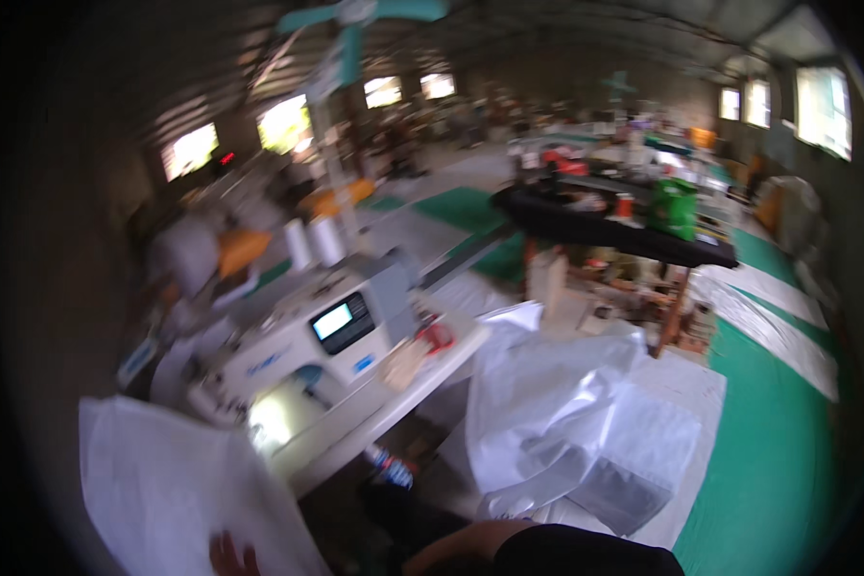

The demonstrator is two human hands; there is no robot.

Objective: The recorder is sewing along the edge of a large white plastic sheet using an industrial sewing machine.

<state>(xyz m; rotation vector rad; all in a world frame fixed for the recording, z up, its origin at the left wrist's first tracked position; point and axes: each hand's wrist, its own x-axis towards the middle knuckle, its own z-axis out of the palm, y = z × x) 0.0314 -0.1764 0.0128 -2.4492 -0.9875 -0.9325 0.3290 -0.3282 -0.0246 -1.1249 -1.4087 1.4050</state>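
At the lower edge, left of the middle, the fingers of my left hand [230,555] show, stretched and slightly apart against a large white sheet [178,480] of fabric or film. The palm and thumb are out of sight. Just beyond the sheet stands a white sewing machine [288,350] with a lit screen [333,322] and a bright lamp at its needle end. A bare forearm below a black sleeve [586,552], seemingly my right arm, enters from the bottom; its hand is below the picture. Motion blurs the view.
White thread cones [326,242] stand behind the machine. A red object [437,336] lies on its table. To the right is a pile of white sheeting [557,403]. Farther back, a black-covered table [614,230] carries a green bag [675,208]. Green flooring [768,442] runs along the right.
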